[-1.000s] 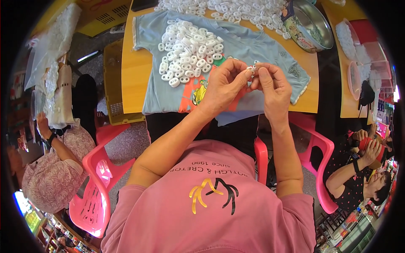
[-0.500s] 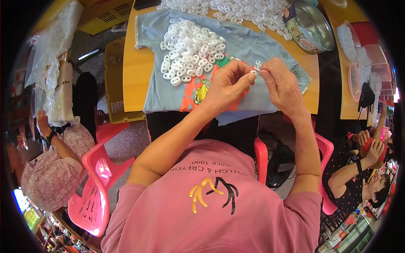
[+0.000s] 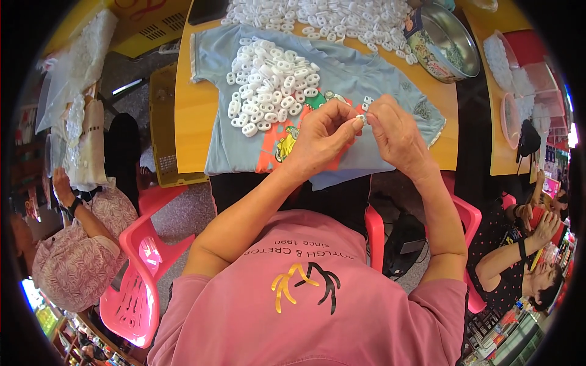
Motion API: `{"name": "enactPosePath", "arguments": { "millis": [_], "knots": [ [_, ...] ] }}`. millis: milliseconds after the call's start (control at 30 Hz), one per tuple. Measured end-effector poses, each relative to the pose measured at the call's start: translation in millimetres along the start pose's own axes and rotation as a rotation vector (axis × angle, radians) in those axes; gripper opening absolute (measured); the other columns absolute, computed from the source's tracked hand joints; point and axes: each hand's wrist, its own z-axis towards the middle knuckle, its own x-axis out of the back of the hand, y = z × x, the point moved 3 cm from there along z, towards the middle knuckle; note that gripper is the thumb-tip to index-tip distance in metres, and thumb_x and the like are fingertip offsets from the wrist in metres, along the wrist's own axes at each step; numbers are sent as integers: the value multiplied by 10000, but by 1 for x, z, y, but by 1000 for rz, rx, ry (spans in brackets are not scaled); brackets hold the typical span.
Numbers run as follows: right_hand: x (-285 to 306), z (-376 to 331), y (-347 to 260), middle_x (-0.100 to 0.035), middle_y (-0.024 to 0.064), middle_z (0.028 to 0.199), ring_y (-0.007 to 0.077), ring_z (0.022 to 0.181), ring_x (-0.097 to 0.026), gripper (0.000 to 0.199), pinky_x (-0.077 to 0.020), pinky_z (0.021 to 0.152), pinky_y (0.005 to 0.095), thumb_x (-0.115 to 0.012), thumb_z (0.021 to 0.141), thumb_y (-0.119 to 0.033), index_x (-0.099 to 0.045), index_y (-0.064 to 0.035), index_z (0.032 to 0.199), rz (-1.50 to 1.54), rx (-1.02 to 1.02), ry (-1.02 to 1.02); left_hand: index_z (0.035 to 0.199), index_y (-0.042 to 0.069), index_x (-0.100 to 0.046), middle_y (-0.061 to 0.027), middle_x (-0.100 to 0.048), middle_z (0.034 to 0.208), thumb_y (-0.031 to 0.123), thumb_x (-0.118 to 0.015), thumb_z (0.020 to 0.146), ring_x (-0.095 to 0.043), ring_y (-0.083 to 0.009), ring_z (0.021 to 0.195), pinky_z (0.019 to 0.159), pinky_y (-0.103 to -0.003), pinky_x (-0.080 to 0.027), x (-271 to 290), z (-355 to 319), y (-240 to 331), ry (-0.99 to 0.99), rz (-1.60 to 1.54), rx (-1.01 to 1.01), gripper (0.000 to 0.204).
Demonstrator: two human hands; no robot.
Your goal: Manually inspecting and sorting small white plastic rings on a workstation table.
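My left hand [image 3: 322, 135] and my right hand [image 3: 394, 131] meet fingertip to fingertip over a light blue T-shirt [image 3: 372, 79] spread on an orange table [image 3: 190, 122]. Both pinch one small white plastic piece [image 3: 362, 118] between thumbs and forefingers. A heap of white oval plastic pieces [image 3: 268, 88] lies on the shirt, left of my hands. A larger spread of the same white pieces [image 3: 317, 15] covers the table's far side. A few loose pieces [image 3: 367, 100] lie just beyond my fingers.
A round metal tin [image 3: 444, 43] stands at the table's far right. A person in a patterned top [image 3: 76, 244] sits at the left by a pink plastic chair [image 3: 137, 268]. Another person [image 3: 519, 256] sits at the right. A yellow crate [image 3: 162, 128] stands left of the table.
My hands have shifted slightly, still working the small white piece between the fingertips. The heaps on the shirt and table are unchanged.
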Motion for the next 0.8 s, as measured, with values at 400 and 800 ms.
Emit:
{"name": "enactPosePath", "arguments": {
  "millis": [400,800],
  "knots": [
    [-16,-1,-4,-549,171,816,342,703,-554,55,-466,591,394,-556,875,44,-515,48,912,-47,30,149,951,20,-577,6,-603,833,104,-611,931,-546,-41,736,649,-200,-452,2,-2,1,23,-36,-2,93],
    [8,24,25,-572,145,821,299,668,-556,103,-460,591,344,-526,930,-59,-573,31,947,23,-168,209,926,19,-555,-3,-601,790,145,-614,933,-538,-48,666,599,-209,-454,2,4,-3,74,-38,-24,140]
  ]
}}
